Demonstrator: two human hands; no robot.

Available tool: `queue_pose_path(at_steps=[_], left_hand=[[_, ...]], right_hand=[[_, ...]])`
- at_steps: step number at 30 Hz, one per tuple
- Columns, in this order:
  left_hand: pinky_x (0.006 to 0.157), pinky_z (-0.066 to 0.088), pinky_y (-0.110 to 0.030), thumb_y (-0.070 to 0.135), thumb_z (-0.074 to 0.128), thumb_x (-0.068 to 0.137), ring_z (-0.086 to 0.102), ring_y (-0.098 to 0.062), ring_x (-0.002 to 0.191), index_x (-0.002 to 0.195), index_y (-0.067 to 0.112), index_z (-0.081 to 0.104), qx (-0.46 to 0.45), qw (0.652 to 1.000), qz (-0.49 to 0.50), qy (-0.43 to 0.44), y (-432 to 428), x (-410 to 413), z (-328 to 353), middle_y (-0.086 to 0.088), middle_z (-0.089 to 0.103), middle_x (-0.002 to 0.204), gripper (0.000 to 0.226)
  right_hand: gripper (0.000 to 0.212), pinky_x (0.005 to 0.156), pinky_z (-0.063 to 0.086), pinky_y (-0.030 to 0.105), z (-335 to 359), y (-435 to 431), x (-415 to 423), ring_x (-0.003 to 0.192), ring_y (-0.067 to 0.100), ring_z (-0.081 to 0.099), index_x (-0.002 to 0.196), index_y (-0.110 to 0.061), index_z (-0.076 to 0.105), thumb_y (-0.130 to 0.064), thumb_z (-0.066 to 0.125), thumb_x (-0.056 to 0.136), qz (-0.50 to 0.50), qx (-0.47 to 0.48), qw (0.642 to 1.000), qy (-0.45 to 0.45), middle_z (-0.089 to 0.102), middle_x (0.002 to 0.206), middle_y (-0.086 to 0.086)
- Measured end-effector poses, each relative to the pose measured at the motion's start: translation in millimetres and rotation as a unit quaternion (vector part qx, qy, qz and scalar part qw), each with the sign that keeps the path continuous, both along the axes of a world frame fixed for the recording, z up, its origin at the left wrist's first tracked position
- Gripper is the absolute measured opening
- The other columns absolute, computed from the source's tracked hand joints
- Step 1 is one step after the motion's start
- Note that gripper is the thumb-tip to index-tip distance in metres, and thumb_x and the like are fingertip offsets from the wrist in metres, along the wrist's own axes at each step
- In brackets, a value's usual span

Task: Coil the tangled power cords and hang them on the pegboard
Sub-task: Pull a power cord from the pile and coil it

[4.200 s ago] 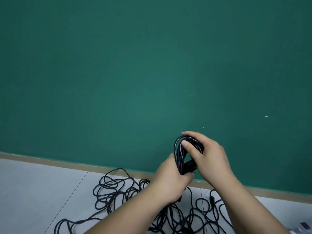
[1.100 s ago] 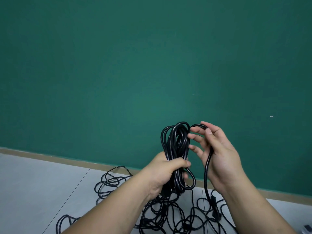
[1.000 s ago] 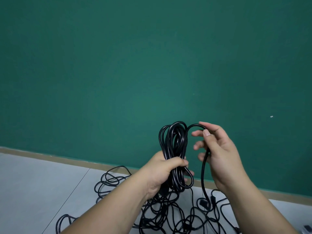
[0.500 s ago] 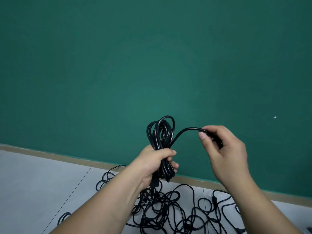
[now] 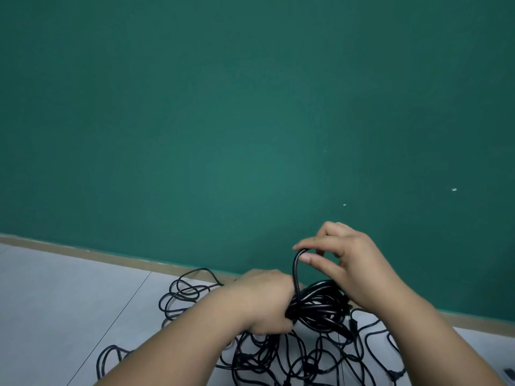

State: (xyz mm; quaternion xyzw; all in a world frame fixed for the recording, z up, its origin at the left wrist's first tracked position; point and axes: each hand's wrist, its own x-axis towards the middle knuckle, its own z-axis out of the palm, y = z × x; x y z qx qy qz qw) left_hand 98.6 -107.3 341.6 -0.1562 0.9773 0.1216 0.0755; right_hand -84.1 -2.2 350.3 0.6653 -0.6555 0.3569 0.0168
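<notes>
Gripping the sideways coil [image 5: 320, 305], the left hand [image 5: 264, 300] anchors it; just above, the right hand [image 5: 354, 264] pinches the loose strand [image 5: 294, 270].

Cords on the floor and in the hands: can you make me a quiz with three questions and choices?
1. Where does the tangled pile of cords lie?
A. on the floor
B. on a shelf
C. on hooks

2. What colour is the wall?
A. red
B. green
C. white

3. What is the right hand doing?
A. hanging empty
B. pinching a cord loop
C. pressing flat on the wall

Answers:
1 A, the pile spreads over the grey floor.
2 B, the wall is plain green.
3 B, it pinches the cord loop rising from the coiled bundle that the left hand grips.
</notes>
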Motion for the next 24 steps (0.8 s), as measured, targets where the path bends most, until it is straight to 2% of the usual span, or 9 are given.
queue_pose_path(at_steps=[3, 6, 8, 10, 12, 14, 16, 19, 24], left_hand=[[0.067, 0.047, -0.034, 0.03, 0.067, 0.083, 0.055, -0.021, 0.076, 0.088, 0.026, 0.055, -0.035, 0.997, -0.021, 0.064, 3.0, 2.4, 13.1, 0.005, 0.06, 0.076, 0.013], [0.06, 0.048, -0.036, 0.026, 0.069, 0.08, 0.055, -0.012, 0.063, 0.083, 0.024, 0.055, 0.076, 0.988, 0.024, 0.131, -1.4, 8.1, 18.1, 0.006, 0.063, 0.071, 0.014], [0.062, 0.053, -0.038, 0.024, 0.073, 0.081, 0.057, -0.01, 0.061, 0.084, 0.023, 0.059, 0.21, 0.956, 0.083, 0.189, -5.8, 6.4, 15.2, 0.008, 0.064, 0.069, 0.015], [0.06, 0.052, -0.032, 0.018, 0.078, 0.084, 0.061, -0.011, 0.06, 0.087, 0.022, 0.062, 0.299, 0.904, 0.154, 0.263, -12.1, 1.0, 9.2, 0.01, 0.065, 0.065, 0.017], [0.055, 0.049, -0.026, 0.013, 0.082, 0.085, 0.062, -0.013, 0.058, 0.103, 0.016, 0.059, 0.366, 0.846, 0.238, 0.305, -18.7, -0.3, 5.5, 0.006, 0.066, 0.067, 0.028], [0.051, 0.049, -0.026, 0.014, 0.084, 0.083, 0.063, -0.017, 0.058, 0.117, 0.012, 0.053, 0.436, 0.798, 0.297, 0.291, -24.1, 3.1, 3.7, -0.005, 0.068, 0.074, 0.046], [0.061, 0.056, -0.033, 0.021, 0.09, 0.074, 0.07, -0.019, 0.069, 0.121, 0.017, 0.054, 0.455, 0.796, 0.289, 0.276, -32.2, 8.6, -1.3, -0.008, 0.073, 0.086, 0.059], [0.076, 0.06, -0.04, 0.032, 0.091, 0.059, 0.072, -0.017, 0.081, 0.122, 0.023, 0.056, 0.436, 0.814, 0.272, 0.27, -40.8, 15.7, -6.9, -0.004, 0.076, 0.093, 0.072], [0.082, 0.06, -0.045, 0.029, 0.077, 0.062, 0.071, -0.017, 0.078, 0.113, 0.028, 0.057, 0.312, 0.837, 0.355, 0.277, -60.4, 21.8, -18.9, -0.002, 0.076, 0.091, 0.055]], right_hand=[[0.014, 0.08, 0.049, 0.023, 1.1, 7.5, -19.2, 0.086, 0.011, 0.066, 0.105, -0.044, 0.082, -0.04, 0.073, 0.095, 0.024, 0.122, 0.979, -0.164, 0.068, 0.092, -0.009], [0.022, 0.087, 0.056, 0.022, 1.5, 13.4, -24.4, 0.095, 0.012, 0.075, 0.098, -0.026, 0.085, -0.009, 0.072, 0.099, 0.061, 0.221, 0.936, -0.267, 0.08, 0.097, -0.005], [0.034, 0.077, 0.058, 0.03, -5.9, 5.2, -19.1, 0.075, 0.007, 0.069, 0.077, -0.028, 0.08, -0.003, 0.068, 0.098, 0.012, 0.219, 0.951, -0.215, 0.077, 0.079, -0.01], [0.041, 0.064, 0.049, 0.036, -15.3, -7.2, -9.2, 0.057, 0.003, 0.051, 0.068, -0.04, 0.07, -0.021, 0.065, 0.104, -0.042, 0.21, 0.966, -0.143, 0.065, 0.062, -0.012], [0.036, 0.058, 0.043, 0.032, -23.3, -17.5, 3.5, 0.051, 0.005, 0.046, 0.073, -0.048, 0.067, -0.04, 0.057, 0.107, -0.051, 0.218, 0.971, -0.089, 0.063, 0.061, -0.009], [0.025, 0.063, 0.05, 0.035, -32.6, -23.1, 12.2, 0.057, 0.009, 0.052, 0.095, -0.045, 0.071, -0.049, 0.05, 0.108, -0.06, 0.232, 0.97, -0.03, 0.066, 0.067, -0.003], [0.028, 0.069, 0.056, 0.038, -35.0, -24.0, 18.8, 0.067, 0.015, 0.059, 0.111, -0.04, 0.07, -0.053, 0.046, 0.108, -0.074, 0.238, 0.968, 0.016, 0.067, 0.071, -0.002], [0.032, 0.07, 0.057, 0.039, -30.3, -22.7, 29.3, 0.074, 0.018, 0.061, 0.111, -0.035, 0.065, -0.055, 0.041, 0.109, -0.076, 0.238, 0.966, 0.066, 0.066, 0.076, -0.001], [0.029, 0.07, 0.052, 0.039, -18.3, -16.9, 54.1, 0.079, 0.024, 0.06, 0.103, -0.027, 0.054, -0.045, 0.033, 0.113, -0.055, 0.244, 0.952, 0.179, 0.062, 0.085, -0.005]])
